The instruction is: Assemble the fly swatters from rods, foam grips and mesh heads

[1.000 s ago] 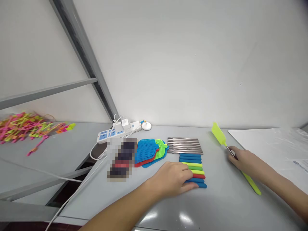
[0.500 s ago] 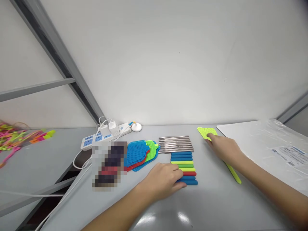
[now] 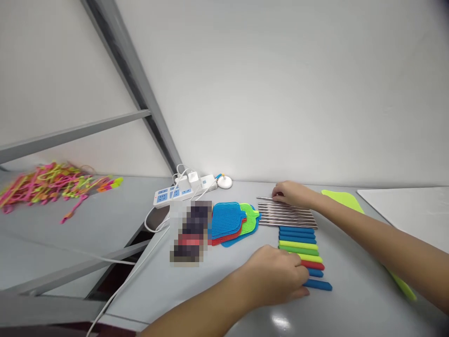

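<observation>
My right hand point(image 3: 292, 193) pinches the end of a thin metal rod point(image 3: 264, 198), just behind a row of similar silver rods point(image 3: 287, 215). Closer to me, blue, green, yellow and red handle tubes point(image 3: 299, 251) lie side by side. My left hand point(image 3: 271, 276) is closed at their near end, fingers on the nearest blue handle tube point(image 3: 320, 284); its grip is partly hidden. Left of the rods, blue, red and green fly swatter heads point(image 3: 228, 219) overlap in a pile. A yellow-green fly swatter point(image 3: 342, 200) lies partly behind my right forearm.
Behind the pixelated item point(image 3: 191, 234) sits a power strip point(image 3: 163, 196) with plugs and white cables. Beside it is a round white object point(image 3: 225, 182). A white sheet point(image 3: 414, 210) lies at the right. Tangled colourful pieces point(image 3: 52, 185) cover part of the left table.
My right hand has let go of the yellow-green fly swatter and moved left to a metal rod. The nearest blue handle tube now sits slightly apart. The view has turned left.
</observation>
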